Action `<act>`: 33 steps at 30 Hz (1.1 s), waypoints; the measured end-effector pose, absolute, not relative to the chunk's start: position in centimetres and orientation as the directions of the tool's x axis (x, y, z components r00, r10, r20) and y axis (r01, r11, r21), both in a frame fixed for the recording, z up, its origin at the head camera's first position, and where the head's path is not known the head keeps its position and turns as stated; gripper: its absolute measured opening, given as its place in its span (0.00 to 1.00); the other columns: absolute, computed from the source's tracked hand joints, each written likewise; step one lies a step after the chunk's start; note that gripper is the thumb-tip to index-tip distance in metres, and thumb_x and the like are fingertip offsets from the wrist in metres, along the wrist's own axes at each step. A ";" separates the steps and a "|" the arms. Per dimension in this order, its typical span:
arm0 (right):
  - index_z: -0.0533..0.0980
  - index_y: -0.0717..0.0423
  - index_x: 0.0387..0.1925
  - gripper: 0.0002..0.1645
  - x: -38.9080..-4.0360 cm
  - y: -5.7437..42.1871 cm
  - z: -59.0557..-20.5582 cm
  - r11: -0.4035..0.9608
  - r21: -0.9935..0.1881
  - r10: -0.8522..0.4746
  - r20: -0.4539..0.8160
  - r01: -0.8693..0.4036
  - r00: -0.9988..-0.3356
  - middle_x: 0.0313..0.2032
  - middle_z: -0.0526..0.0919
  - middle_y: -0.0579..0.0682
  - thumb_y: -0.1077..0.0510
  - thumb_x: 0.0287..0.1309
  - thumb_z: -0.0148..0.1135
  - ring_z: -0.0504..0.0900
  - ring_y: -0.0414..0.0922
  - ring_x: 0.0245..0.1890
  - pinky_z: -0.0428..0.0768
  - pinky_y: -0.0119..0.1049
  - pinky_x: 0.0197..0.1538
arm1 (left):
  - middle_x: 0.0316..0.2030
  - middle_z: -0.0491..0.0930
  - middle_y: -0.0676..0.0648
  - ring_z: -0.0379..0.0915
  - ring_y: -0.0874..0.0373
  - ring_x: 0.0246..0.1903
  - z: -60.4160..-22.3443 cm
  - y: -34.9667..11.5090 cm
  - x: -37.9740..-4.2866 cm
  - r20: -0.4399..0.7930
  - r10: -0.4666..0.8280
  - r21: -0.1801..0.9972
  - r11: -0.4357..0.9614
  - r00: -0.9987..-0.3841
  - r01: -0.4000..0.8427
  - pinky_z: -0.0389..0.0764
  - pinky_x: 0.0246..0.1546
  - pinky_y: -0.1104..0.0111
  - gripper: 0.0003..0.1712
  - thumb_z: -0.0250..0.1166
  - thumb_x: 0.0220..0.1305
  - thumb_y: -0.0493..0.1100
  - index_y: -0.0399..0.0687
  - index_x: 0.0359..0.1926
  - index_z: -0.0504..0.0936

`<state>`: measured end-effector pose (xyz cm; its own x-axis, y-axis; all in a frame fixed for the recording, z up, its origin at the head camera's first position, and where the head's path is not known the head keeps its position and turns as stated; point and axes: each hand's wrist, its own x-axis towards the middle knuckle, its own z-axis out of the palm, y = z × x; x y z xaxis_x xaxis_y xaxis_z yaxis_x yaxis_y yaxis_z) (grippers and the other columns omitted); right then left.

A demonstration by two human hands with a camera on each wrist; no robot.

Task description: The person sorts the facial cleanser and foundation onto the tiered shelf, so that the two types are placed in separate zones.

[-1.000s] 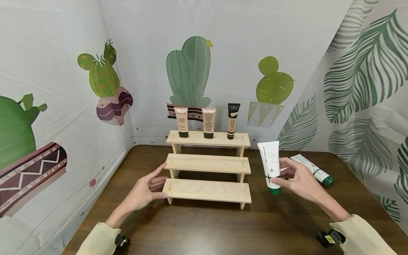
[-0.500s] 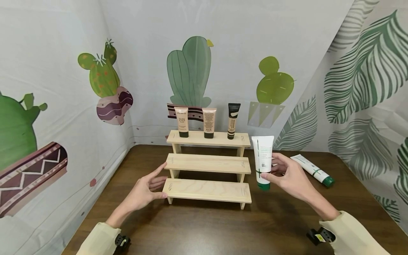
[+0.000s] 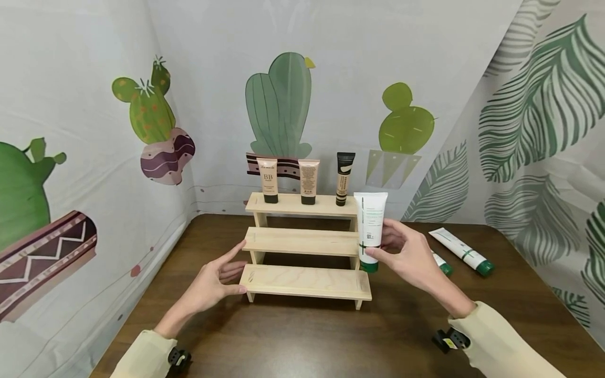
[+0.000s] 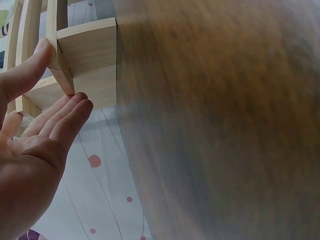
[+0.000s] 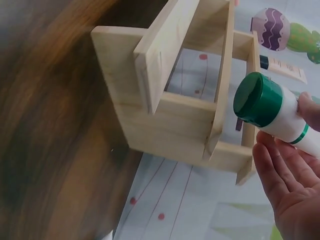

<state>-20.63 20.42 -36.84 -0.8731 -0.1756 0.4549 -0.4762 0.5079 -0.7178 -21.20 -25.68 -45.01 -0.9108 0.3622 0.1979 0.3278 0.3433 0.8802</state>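
Observation:
My right hand (image 3: pixel 407 254) pinches a white tube (image 3: pixel 372 220) with a green cap (image 5: pixel 257 100) near its cap end, thumb in front and fingers behind. The tube is upright, cap down, at the right end of a three-step wooden display stand (image 3: pixel 302 281), overlapping its upper steps in the head view. My left hand (image 3: pixel 211 283) touches the stand's left end with extended fingers, thumb at the bottom step and index fingertip at the middle one. On the top step stand two beige BB cream tubes (image 3: pixel 268 181) and a slim black-and-beige tube (image 3: pixel 343 178), all upright.
Two more white tubes with green caps lie on the dark wooden table (image 3: pixel 293 341) at the right: one in full view (image 3: pixel 462 252), the other (image 3: pixel 441 263) mostly hidden behind my right hand. A cloth backdrop (image 3: pixel 350 63) printed with cacti and leaves hangs behind the table.
My right hand has carried the white tube left and slightly up to the stand's right end, uncovering part of another tube lying on the table. The left hand has stayed at the stand.

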 end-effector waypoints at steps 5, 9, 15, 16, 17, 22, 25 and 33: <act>0.77 0.57 0.65 0.37 -21.2 18.9 -36.6 0.463 -0.722 -0.197 0.482 -0.514 -0.854 0.45 0.90 0.49 0.59 0.56 0.83 0.90 0.43 0.40 0.87 0.32 0.45 | 0.64 0.74 0.23 0.76 0.35 0.63 -44.9 -25.7 -21.1 0.194 0.359 0.877 0.353 -0.913 0.325 0.82 0.61 0.55 0.62 0.80 0.53 0.26 0.60 0.83 0.59; 0.78 0.58 0.64 0.36 -21.7 17.6 -36.5 0.422 -0.711 -0.214 0.524 -0.562 -0.824 0.44 0.90 0.51 0.62 0.54 0.83 0.90 0.45 0.39 0.89 0.38 0.46 | 0.63 0.74 0.23 0.76 0.35 0.63 -44.9 -25.7 -21.2 0.194 0.355 0.875 0.359 -0.914 0.325 0.82 0.60 0.56 0.62 0.80 0.53 0.26 0.60 0.83 0.60; 0.78 0.57 0.64 0.36 -22.3 15.5 -36.2 0.385 -0.715 -0.217 0.545 -0.584 -0.810 0.44 0.90 0.49 0.61 0.54 0.83 0.89 0.45 0.38 0.90 0.45 0.45 | 0.63 0.75 0.24 0.76 0.36 0.63 -44.9 -25.7 -21.2 0.195 0.352 0.873 0.363 -0.916 0.325 0.82 0.61 0.57 0.63 0.80 0.53 0.26 0.61 0.83 0.60; 0.79 0.56 0.64 0.36 -22.4 15.1 -36.2 0.384 -0.716 -0.217 0.544 -0.583 -0.810 0.44 0.90 0.49 0.60 0.54 0.84 0.89 0.44 0.38 0.90 0.45 0.45 | 0.63 0.75 0.24 0.77 0.36 0.63 -44.9 -25.7 -21.2 0.193 0.351 0.874 0.363 -0.916 0.323 0.82 0.60 0.57 0.62 0.80 0.53 0.26 0.60 0.83 0.60; 0.79 0.55 0.64 0.36 -22.5 14.7 -36.1 0.382 -0.717 -0.218 0.543 -0.583 -0.811 0.44 0.90 0.49 0.60 0.54 0.84 0.89 0.44 0.38 0.89 0.45 0.45 | 0.63 0.75 0.24 0.77 0.35 0.62 -45.0 -25.7 -21.2 0.191 0.351 0.874 0.364 -0.917 0.322 0.82 0.60 0.56 0.62 0.80 0.53 0.26 0.60 0.83 0.60; 0.79 0.56 0.64 0.37 -23.3 12.8 -35.8 0.359 -0.719 -0.224 0.553 -0.595 -0.803 0.43 0.90 0.50 0.60 0.54 0.84 0.89 0.44 0.36 0.89 0.49 0.45 | 0.63 0.75 0.23 0.77 0.35 0.62 -44.9 -25.6 -21.2 0.185 0.352 0.874 0.367 -0.917 0.318 0.83 0.60 0.56 0.62 0.80 0.53 0.26 0.60 0.83 0.59; 0.78 0.57 0.65 0.37 -23.7 11.6 -35.8 0.344 -0.718 -0.229 0.560 -0.605 -0.796 0.44 0.90 0.51 0.60 0.54 0.83 0.89 0.44 0.36 0.89 0.52 0.46 | 0.63 0.75 0.23 0.76 0.35 0.62 -44.9 -25.6 -21.3 0.189 0.353 0.874 0.366 -0.916 0.321 0.82 0.60 0.55 0.62 0.80 0.53 0.26 0.60 0.83 0.59; 0.79 0.56 0.64 0.36 -24.6 8.9 -36.1 0.324 -0.719 -0.227 0.572 -0.615 -0.788 0.44 0.90 0.50 0.61 0.54 0.83 0.89 0.42 0.36 0.89 0.53 0.45 | 0.63 0.74 0.23 0.77 0.35 0.62 -44.9 -25.6 -21.2 0.180 0.353 0.880 0.359 -0.918 0.311 0.83 0.60 0.57 0.62 0.80 0.53 0.26 0.59 0.83 0.59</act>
<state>-24.61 8.90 -36.11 -0.7881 -0.2272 0.5721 -0.6152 0.3243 -0.7186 -21.17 -25.62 -44.91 -0.9179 0.3533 0.1805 0.3112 0.3588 0.8800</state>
